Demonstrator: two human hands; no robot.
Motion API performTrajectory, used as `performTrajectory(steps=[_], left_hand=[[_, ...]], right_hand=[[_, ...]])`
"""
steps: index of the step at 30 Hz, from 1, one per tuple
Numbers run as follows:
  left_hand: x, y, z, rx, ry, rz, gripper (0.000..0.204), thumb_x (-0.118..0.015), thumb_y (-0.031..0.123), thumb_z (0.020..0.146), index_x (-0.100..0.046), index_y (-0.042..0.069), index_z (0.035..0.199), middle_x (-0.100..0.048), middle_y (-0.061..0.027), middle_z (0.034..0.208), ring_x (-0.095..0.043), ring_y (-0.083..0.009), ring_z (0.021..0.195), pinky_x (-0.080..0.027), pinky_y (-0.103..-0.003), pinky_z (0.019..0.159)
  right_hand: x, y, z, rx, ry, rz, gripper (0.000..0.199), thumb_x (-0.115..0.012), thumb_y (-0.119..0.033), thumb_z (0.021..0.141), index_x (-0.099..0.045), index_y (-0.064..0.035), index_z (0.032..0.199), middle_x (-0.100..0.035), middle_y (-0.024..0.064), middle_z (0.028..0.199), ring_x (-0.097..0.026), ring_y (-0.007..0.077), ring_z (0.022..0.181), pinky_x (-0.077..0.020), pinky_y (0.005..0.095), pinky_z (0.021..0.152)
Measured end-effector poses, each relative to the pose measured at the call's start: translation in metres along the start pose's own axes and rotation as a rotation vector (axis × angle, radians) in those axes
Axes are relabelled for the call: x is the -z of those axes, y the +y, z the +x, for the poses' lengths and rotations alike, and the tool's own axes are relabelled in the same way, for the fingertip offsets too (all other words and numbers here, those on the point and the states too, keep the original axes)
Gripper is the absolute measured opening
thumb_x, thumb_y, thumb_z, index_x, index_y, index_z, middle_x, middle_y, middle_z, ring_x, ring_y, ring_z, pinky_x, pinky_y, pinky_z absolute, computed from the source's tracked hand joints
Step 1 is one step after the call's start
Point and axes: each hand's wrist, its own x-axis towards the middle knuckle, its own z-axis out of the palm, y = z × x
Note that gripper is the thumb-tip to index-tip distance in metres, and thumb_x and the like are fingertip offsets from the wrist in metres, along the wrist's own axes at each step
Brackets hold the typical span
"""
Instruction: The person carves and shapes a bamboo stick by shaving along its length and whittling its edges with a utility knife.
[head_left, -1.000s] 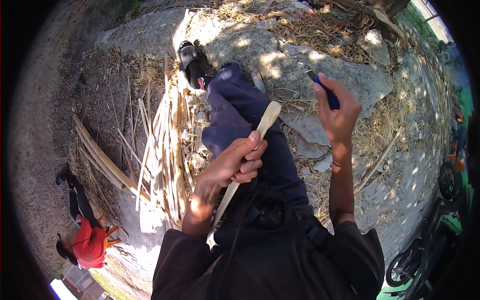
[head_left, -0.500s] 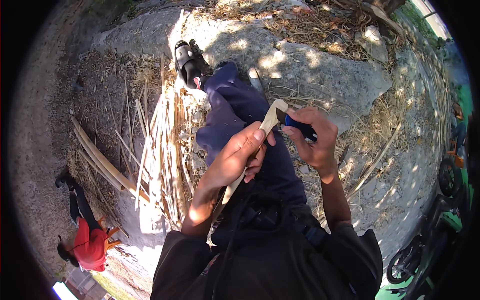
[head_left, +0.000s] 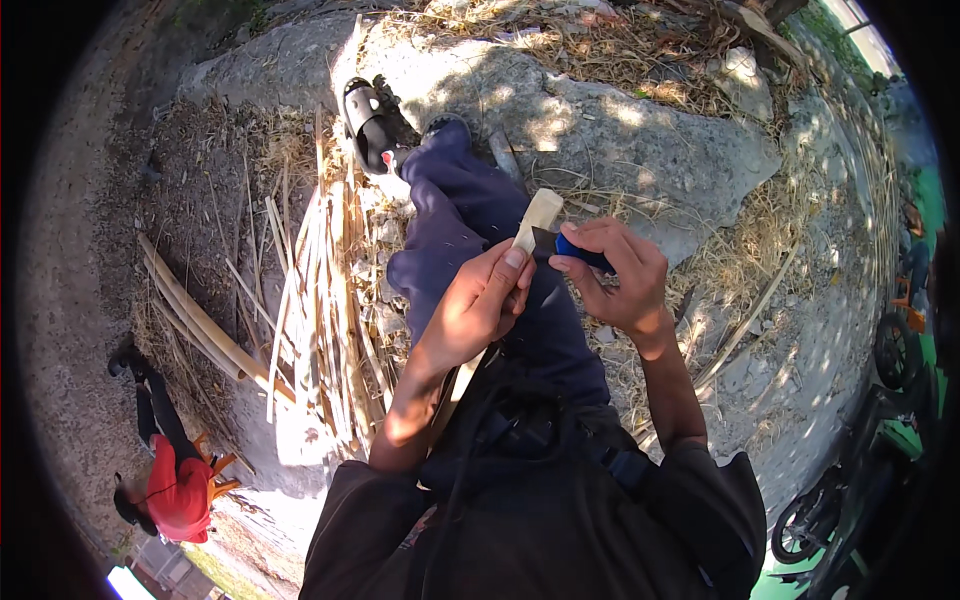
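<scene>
My left hand (head_left: 478, 306) grips a pale bamboo strip (head_left: 536, 220) that runs from my lap up past my fingers. My right hand (head_left: 618, 277) holds a knife with a blue handle (head_left: 580, 250); its dark blade rests against the strip just above my left thumb. Both hands sit over my outstretched leg in dark blue trousers (head_left: 462, 222), which ends in a black sandal (head_left: 368, 122).
A pile of split bamboo strips (head_left: 322, 300) lies on the ground to my left, with longer pieces (head_left: 195, 322) beside it. A person in a red top (head_left: 175, 490) squats at lower left. Straw litter covers the concrete (head_left: 640, 140). Motorbikes (head_left: 860, 480) stand at right.
My right hand came down from a raised position and brought the knife blade onto the bamboo strip near my left hand. The left hand kept its grip on the strip.
</scene>
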Motion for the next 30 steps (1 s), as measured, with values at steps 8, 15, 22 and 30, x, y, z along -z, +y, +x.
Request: performTrajectory(steps=[8, 15, 22, 30], left_hand=[[0.006, 0.010, -0.001, 0.143, -0.067, -0.287, 0.037, -0.042, 0.042, 0.114, -0.048, 0.012, 0.093, -0.039, 0.0052, 0.068, -0.028, -0.0027, 0.049, -0.020, -0.022, 0.042], [0.005, 0.009, -0.002, 0.126, -0.043, -0.287, 0.038, -0.041, 0.042, 0.114, -0.047, 0.012, 0.090, -0.037, 0.0050, 0.066, -0.026, -0.0028, 0.047, -0.017, -0.023, 0.041], [0.001, 0.012, 0.000, 0.149, 0.024, -0.238, 0.039, -0.044, 0.043, 0.113, -0.046, 0.013, 0.088, -0.037, 0.0048, 0.064, -0.024, -0.0025, 0.046, -0.016, -0.023, 0.040], [0.003, -0.009, -0.018, 0.173, -0.078, -0.164, 0.039, -0.039, 0.041, 0.115, -0.046, 0.012, 0.090, -0.038, 0.0051, 0.069, -0.028, -0.0028, 0.050, -0.023, -0.022, 0.044]], right_hand=[[-0.001, 0.000, 0.008, 0.054, -0.029, -0.010, 0.025, -0.086, -0.014, 0.083, -0.072, -0.0017, 0.099, -0.075, 0.0124, 0.092, -0.074, 0.0269, 0.074, -0.0573, 0.0344, 0.060], [-0.004, -0.005, 0.012, 0.075, -0.027, -0.058, 0.028, -0.087, -0.015, 0.082, -0.074, -0.0028, 0.103, -0.074, 0.0111, 0.089, -0.073, 0.0243, 0.070, -0.0561, 0.0323, 0.058], [-0.002, -0.005, 0.013, 0.038, -0.010, -0.085, 0.022, -0.084, -0.014, 0.085, -0.073, -0.0022, 0.101, -0.073, 0.0101, 0.088, -0.070, 0.0253, 0.066, -0.0537, 0.0341, 0.056], [0.050, 0.057, 0.030, -0.283, 0.483, 0.176, 0.018, -0.080, -0.009, 0.091, -0.072, 0.0020, 0.104, -0.075, 0.0106, 0.088, -0.073, 0.0123, 0.076, -0.0540, 0.0251, 0.066]])
